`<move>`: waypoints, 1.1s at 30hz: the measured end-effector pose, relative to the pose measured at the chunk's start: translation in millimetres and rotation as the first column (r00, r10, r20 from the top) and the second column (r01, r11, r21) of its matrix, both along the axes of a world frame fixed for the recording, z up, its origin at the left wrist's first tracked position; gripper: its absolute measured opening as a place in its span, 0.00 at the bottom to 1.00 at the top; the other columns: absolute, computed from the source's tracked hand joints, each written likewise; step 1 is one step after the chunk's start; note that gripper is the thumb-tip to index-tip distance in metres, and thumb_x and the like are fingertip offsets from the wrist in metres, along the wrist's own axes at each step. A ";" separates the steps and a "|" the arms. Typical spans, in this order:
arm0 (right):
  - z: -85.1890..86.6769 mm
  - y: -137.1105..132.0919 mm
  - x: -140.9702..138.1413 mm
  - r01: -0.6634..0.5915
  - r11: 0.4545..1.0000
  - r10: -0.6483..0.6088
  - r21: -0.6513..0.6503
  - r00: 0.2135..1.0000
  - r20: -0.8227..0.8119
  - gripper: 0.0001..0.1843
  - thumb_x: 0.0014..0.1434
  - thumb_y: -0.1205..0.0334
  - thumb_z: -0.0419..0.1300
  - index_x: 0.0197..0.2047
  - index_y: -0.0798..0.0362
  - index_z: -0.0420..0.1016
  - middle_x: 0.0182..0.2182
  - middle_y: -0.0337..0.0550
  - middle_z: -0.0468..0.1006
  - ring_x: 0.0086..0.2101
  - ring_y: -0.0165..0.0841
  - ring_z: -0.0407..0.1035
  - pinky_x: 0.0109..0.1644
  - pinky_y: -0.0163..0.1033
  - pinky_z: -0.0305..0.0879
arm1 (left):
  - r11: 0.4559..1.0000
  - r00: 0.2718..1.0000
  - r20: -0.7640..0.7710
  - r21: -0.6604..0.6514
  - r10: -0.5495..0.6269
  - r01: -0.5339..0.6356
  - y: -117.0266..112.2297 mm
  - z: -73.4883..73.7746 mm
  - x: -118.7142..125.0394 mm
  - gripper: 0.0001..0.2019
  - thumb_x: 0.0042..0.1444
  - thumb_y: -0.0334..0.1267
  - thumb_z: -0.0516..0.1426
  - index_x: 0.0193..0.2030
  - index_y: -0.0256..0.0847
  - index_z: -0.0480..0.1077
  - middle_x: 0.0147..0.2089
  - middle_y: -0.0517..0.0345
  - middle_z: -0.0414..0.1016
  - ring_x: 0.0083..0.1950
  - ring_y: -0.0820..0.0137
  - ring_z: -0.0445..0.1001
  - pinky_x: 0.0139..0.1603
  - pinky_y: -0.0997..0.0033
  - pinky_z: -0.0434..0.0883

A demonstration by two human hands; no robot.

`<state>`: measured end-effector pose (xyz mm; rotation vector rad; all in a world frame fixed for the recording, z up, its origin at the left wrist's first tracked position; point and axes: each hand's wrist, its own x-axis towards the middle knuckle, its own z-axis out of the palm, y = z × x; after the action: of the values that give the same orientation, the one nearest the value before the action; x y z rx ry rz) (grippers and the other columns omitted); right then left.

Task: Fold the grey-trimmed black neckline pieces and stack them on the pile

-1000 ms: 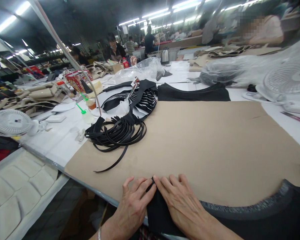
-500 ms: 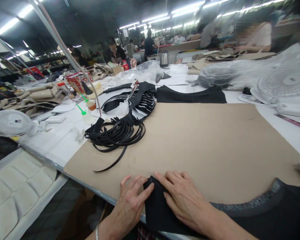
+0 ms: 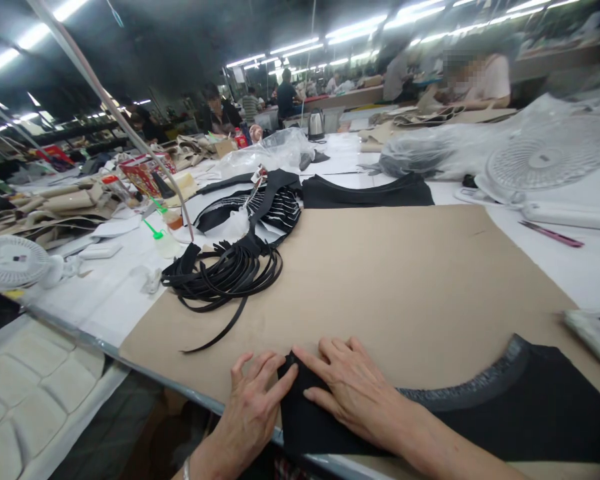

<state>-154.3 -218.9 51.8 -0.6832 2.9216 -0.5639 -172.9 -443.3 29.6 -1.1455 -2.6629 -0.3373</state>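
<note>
A black fabric piece (image 3: 525, 420) with a curved, greyish band along its inner edge lies along the front of the table. At its left corner is my left hand (image 3: 254, 403), its thumb and forefinger closed on the fabric edge and the other fingers bent over the brown sheet. My right hand (image 3: 353, 393) lies flat on the same fabric just beside it, fingers stretched out and pressing down. Part of the fabric is hidden under my right hand and forearm.
Beneath the fabric spreads a brown sheet (image 3: 405, 280). Coiled black strips (image 3: 225, 273) rest at its left, with a black folded piece (image 3: 370, 193) behind. White fans (image 3: 545, 160) stand on both sides. A pink-handled tool (image 3: 553, 233) lies right. Other people sit farther back.
The view has shifted slightly, so the scene sits a little farther left. My right hand has moved slightly on the fabric; my left hand keeps its place at the corner.
</note>
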 end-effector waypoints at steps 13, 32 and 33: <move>12.5 22.9 10.0 0.036 0.994 -0.028 -0.100 0.997 0.077 0.26 0.67 0.61 0.54 0.66 0.42 0.55 0.45 0.43 0.70 0.44 0.39 0.65 0.48 0.48 0.59 | 0.999 0.998 -0.046 -0.013 -0.030 0.030 -2.2 0.9 -2.5 0.23 0.60 0.25 0.46 0.57 0.51 0.68 0.53 0.56 0.74 0.58 0.66 0.65 0.61 0.57 0.47; 9.2 31.3 18.4 0.191 0.980 -0.181 -0.057 0.973 0.145 0.07 0.54 0.65 0.60 0.38 0.51 0.70 0.43 0.45 0.71 0.45 0.42 0.63 0.48 0.47 0.55 | 0.997 0.922 0.388 0.074 0.000 -0.031 75.7 32.9 7.0 0.19 0.53 0.27 0.58 0.49 0.51 0.69 0.48 0.62 0.74 0.52 0.65 0.68 0.57 0.55 0.52; 8.6 31.9 18.5 0.188 0.980 -0.177 -0.060 0.972 0.155 0.06 0.54 0.65 0.59 0.38 0.51 0.70 0.43 0.45 0.71 0.45 0.42 0.64 0.48 0.47 0.54 | 0.998 0.899 0.439 0.056 0.009 -0.037 77.5 32.4 5.8 0.18 0.52 0.26 0.58 0.47 0.51 0.70 0.46 0.62 0.74 0.52 0.65 0.68 0.57 0.55 0.52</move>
<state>-135.8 -187.0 60.4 -0.3619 2.8519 -0.7117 -167.1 -365.8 62.0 -1.1274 -3.0152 -0.7519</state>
